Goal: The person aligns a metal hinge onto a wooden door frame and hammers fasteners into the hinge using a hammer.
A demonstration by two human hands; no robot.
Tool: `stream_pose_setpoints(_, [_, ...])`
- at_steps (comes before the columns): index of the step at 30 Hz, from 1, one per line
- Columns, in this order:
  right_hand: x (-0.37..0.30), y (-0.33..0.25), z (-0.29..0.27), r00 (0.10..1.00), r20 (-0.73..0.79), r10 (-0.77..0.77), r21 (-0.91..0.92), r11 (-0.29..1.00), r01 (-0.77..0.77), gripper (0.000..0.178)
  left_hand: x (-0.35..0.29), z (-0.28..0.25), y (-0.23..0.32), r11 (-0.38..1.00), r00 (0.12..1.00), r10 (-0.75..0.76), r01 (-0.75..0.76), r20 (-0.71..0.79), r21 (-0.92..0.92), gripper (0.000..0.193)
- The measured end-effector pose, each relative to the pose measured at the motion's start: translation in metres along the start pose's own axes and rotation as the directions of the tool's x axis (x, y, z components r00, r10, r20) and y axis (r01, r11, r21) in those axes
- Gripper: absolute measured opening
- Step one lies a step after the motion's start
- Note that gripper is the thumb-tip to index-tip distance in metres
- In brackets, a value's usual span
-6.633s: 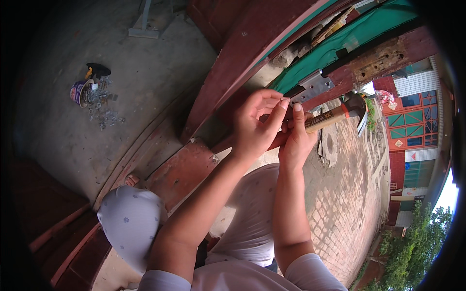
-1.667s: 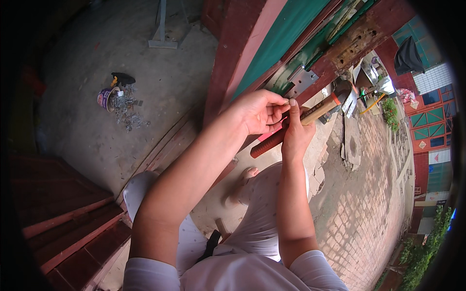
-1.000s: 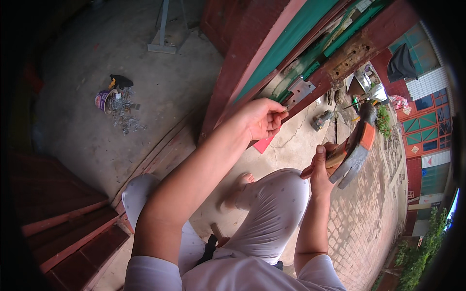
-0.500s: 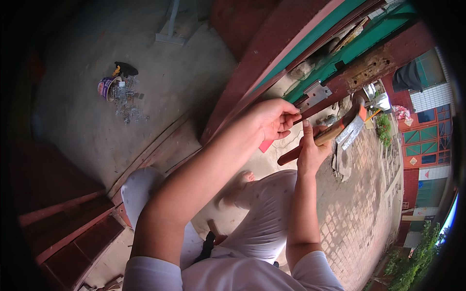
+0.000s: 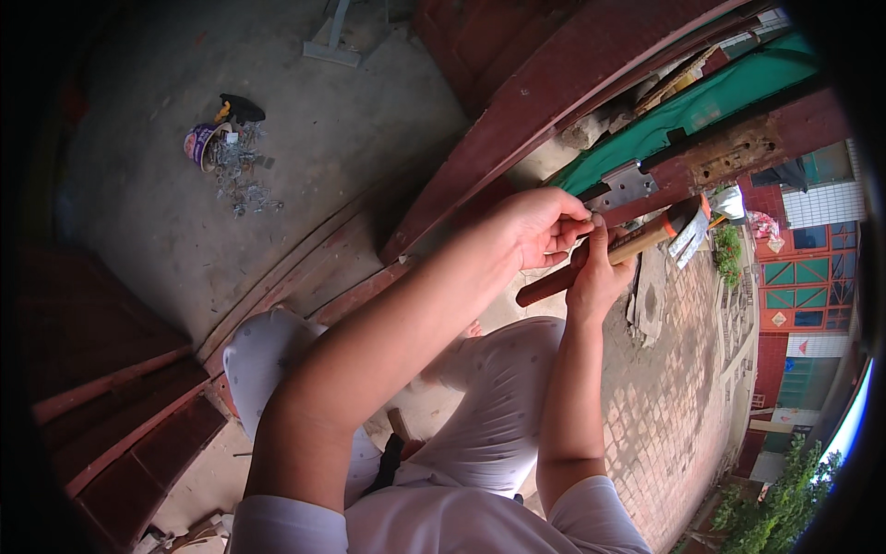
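Observation:
A claw hammer (image 5: 637, 242) with a wooden handle is gripped in my right hand (image 5: 598, 282), its metal head pointing up and to the right. My left hand (image 5: 554, 229) has its thumb and fingertips pinched together just below a silver hinge plate (image 5: 628, 185). Whatever small thing those fingers may hold is too small to make out. My right thumb meets the left fingertips. The plate sits on the edge of a dark red wooden door (image 5: 683, 175), which has a worn patch with holes farther along.
On the grey floor at the left, a tipped paper tub (image 5: 198, 146) lies beside spilled metal hardware (image 5: 245, 180) and a black-and-yellow object (image 5: 242, 108). A red door leaf (image 5: 554, 83) rises beyond my left arm. Brick paving (image 5: 664, 406) stretches out at the right.
My right hand has risen slightly and brought its thumb to the left fingertips, and the hammer has tilted flatter. My left hand has shifted a little to the right in the view.

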State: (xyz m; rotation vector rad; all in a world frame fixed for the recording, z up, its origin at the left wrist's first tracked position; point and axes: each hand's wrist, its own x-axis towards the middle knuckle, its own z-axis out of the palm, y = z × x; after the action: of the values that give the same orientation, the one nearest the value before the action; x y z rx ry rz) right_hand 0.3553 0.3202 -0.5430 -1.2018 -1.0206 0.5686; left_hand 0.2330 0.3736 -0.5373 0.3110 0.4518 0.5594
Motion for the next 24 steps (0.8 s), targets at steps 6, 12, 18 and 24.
stream_pose_setpoints(6, [0.0009,0.0029,0.0016,1.0,-0.009,-0.008,0.032,0.999,0.008,0.016,-0.0011,0.0014,-0.0018,1.0,0.999,0.017,-0.018,-0.036,-0.01,0.009])
stream_pose_setpoints(12, [0.0006,0.0031,-0.001,1.0,0.019,-0.01,0.051,0.999,0.009,0.018,-0.0026,0.0025,-0.0022,0.999,0.999,0.024,-0.025,-0.038,-0.032,0.009])
stream_pose_setpoints(18, [0.0008,0.0001,0.0015,1.0,0.008,0.003,0.041,0.999,-0.004,0.02,-0.0064,0.0048,-0.0003,1.0,0.999,0.026,-0.026,-0.048,0.003,0.01])
stream_pose_setpoints(24, [-0.0012,-0.0035,0.0028,0.999,-0.003,0.041,0.063,0.997,-0.041,0.024,-0.0044,0.0024,-0.0017,1.0,0.999,0.028,-0.028,-0.037,-0.006,0.01])
